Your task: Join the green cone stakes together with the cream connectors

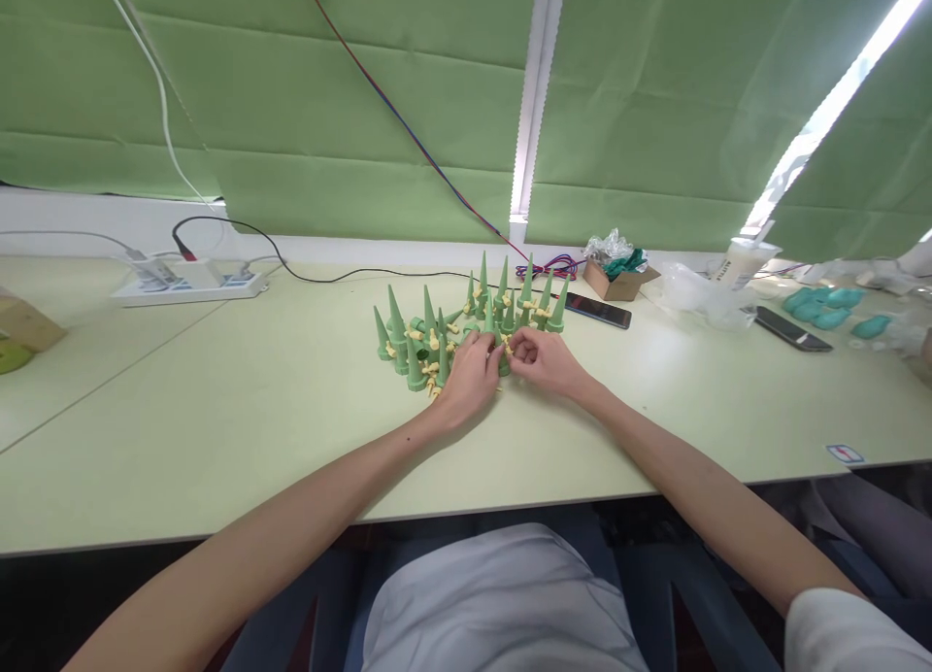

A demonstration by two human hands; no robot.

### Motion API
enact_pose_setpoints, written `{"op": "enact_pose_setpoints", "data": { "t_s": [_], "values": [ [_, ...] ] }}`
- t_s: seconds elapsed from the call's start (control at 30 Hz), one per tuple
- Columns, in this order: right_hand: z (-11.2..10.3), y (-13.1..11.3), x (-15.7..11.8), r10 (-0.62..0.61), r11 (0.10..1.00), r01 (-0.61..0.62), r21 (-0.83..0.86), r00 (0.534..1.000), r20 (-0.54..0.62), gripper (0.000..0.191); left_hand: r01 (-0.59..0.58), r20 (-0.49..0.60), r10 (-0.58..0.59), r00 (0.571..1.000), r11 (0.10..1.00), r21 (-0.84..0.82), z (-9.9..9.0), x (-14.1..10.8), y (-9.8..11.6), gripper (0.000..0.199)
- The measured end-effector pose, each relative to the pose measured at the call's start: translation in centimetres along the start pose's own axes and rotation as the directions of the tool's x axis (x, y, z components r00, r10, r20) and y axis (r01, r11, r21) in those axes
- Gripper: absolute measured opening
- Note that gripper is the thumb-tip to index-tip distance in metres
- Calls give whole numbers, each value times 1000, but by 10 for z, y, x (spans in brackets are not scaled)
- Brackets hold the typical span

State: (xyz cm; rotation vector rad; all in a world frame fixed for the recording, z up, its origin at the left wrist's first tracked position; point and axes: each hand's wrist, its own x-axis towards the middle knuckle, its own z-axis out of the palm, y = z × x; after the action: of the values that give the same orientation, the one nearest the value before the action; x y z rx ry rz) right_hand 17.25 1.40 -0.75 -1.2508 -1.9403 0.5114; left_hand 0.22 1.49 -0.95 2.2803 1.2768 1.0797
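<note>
Green pointed cones (415, 366) with wider bases stand in a cluster on the table, and small pale-yellow pieces (432, 369) lie or sit among them. My left hand (472, 371) is closed at the near side of the cluster, its fingers around a green cone (489, 324) whose tip rises above them. Right beside it, my right hand (537, 359) pinches at a small yellow piece (508, 346) against that cone. The fingers hide most of the contact. More upright cones (528, 285) stand just behind both hands.
A dark phone (598, 311) lies right of the cones, with an open cardboard box (618, 280) behind it. Farther right are a plastic cup (744, 262), another phone (790, 328) and teal pieces (822, 305). A power strip (190, 285) sits at the back left, its black cable (349, 276) running behind the cones.
</note>
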Motion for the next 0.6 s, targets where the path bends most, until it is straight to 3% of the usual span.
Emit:
{"op": "enact_pose_setpoints", "data": {
  "t_s": [0.37,0.6],
  "values": [
    [-2,-5,-3,-2,996,11,90,995,-101,12,22,-21,-23,1000,997,-67,-2,-1,4,26],
    [0,-5,-3,-52,980,86,179,981,-188,20,53,-18,-57,998,981,-185,-4,-2,6,28]
  ]
}}
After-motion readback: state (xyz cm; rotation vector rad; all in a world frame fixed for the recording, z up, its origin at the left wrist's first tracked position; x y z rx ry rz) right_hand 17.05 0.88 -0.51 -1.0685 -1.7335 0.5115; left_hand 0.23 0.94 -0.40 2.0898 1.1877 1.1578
